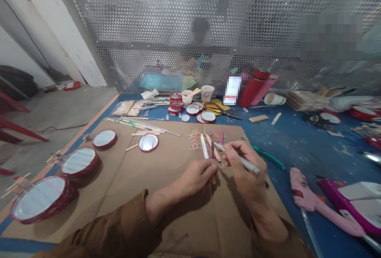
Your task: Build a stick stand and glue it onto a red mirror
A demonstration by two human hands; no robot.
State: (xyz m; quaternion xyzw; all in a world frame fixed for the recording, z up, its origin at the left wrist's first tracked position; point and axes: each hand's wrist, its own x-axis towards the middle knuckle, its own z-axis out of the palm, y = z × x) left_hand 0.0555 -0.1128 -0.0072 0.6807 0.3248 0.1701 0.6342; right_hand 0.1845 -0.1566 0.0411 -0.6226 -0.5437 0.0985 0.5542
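My left hand (198,174) is closed in a pinch above the cardboard sheet (166,206). A small, thin dark strip (212,151) stands up from its fingertips; its exact kind is unclear. Wrapped in my right hand (247,166) is a slim grey craft knife (249,165), its front end close to that strip. Whether they touch is hard to see. Just beyond the hands lie a white pen (204,146) and a pile of coloured rubber bands (195,139). A small round red-rimmed mirror or drum-like disc (148,142) lies farther left.
Three larger red-rimmed discs (79,160) line the left edge. Behind are small discs (207,116), paper cups (207,93), scissors (229,113), a red bottle (253,89) and a lit phone (232,90). On the right lies a pink glue gun (315,202) near green-handled pliers (269,157). Perforated metal (149,20) stands behind.
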